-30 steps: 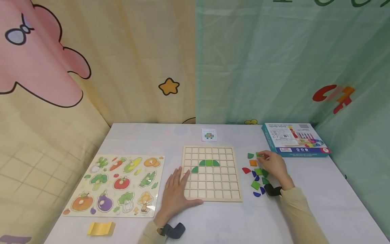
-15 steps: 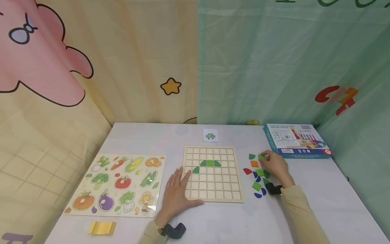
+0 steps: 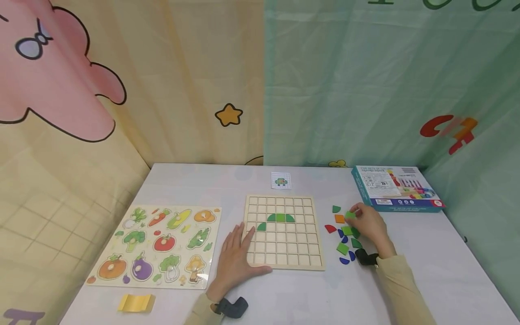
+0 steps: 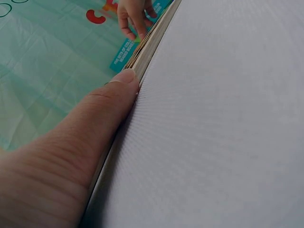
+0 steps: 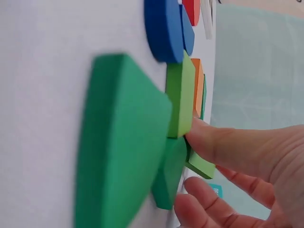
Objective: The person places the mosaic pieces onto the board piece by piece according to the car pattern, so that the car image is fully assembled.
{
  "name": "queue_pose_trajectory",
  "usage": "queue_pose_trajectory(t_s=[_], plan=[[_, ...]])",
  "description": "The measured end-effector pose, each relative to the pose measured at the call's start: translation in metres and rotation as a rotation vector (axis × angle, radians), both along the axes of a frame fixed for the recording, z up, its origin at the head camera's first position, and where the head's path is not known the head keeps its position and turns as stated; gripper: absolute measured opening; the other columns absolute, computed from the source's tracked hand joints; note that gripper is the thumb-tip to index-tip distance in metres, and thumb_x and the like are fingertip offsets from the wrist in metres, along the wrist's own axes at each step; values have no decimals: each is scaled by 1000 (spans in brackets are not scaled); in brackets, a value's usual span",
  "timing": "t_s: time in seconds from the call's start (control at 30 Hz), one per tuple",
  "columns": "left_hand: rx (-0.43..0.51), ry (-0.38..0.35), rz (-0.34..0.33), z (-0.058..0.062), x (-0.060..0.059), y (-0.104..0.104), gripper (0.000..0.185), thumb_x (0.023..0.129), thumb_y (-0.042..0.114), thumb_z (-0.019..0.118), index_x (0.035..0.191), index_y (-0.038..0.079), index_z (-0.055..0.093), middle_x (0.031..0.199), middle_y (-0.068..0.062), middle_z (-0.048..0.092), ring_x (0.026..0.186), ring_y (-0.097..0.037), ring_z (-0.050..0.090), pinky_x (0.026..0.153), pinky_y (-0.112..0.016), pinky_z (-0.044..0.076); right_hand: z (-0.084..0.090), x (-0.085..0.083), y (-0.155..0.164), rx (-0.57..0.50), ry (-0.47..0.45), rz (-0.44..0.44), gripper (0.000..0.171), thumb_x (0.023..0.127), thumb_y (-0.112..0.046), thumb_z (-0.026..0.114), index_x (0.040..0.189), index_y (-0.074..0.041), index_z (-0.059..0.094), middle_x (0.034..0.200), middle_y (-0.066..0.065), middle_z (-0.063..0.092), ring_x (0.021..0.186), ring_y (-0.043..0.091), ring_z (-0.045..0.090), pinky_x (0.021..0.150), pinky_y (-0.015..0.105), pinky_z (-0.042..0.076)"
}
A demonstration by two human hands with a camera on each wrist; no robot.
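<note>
Vegetable puzzle (image 3: 156,246) at table (image 3: 284,298) left; yellow block (image 3: 136,303) near front edge; left hand (image 3: 237,259) flat, fingers straight, pressing grid board (image 3: 283,232) at its lower left corner, holding nothing; card (image 3: 280,180) behind board; loose pieces (image 3: 343,239) right of board; right hand (image 3: 367,223) pinching light green tile (image 3: 350,215) above pieces; box (image 3: 396,187) far right

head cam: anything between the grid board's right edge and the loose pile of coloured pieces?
Nothing: in the head view, bare white table separates the grid board from the coloured pieces; the red piece lies nearest the board.
</note>
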State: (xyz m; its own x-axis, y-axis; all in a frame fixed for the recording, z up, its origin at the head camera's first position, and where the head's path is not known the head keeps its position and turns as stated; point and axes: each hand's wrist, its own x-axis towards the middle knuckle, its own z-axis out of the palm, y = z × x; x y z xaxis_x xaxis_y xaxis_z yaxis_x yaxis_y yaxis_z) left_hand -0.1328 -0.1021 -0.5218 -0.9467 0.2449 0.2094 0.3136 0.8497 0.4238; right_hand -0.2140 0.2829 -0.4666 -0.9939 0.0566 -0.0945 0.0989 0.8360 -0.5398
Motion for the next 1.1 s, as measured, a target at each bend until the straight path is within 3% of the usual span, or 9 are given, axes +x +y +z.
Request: queue_pose_trajectory(t_s=[0.33,0.6,0.93,1.1], plan=[[-6,5,-3,-1,0,0,116,59,82,63,149,15,33,155,-16,18,141,-32,12,113,-45,10,0,10,-5,-10,93,-36,20,87,-15,68,99,-2,58,91,18,61,70,27,54,58,33,44],[-21,-1,0,0,1,0,117,59,84,61,149,16,32,155,-16,17,142,-31,12,113,-45,10,11,20,-26,-3,170,-24,24,91,-12,62,111,1,63,92,15,61,68,23,50,53,29,42],[-28,-3,0,0,0,0,117,59,83,62,149,16,31,155,-16,17,142,-31,12,113,-45,11,15,26,-74,-82,303,106,13,83,-12,74,89,-4,65,74,2,58,59,16,46,48,29,38],[-24,-1,-3,1,0,1,117,59,82,63,149,15,32,154,-17,18,141,-33,13,113,-46,12,8,22,-104,-151,287,185,13,79,-13,78,82,-9,66,74,-3,59,59,13,45,49,28,37]])
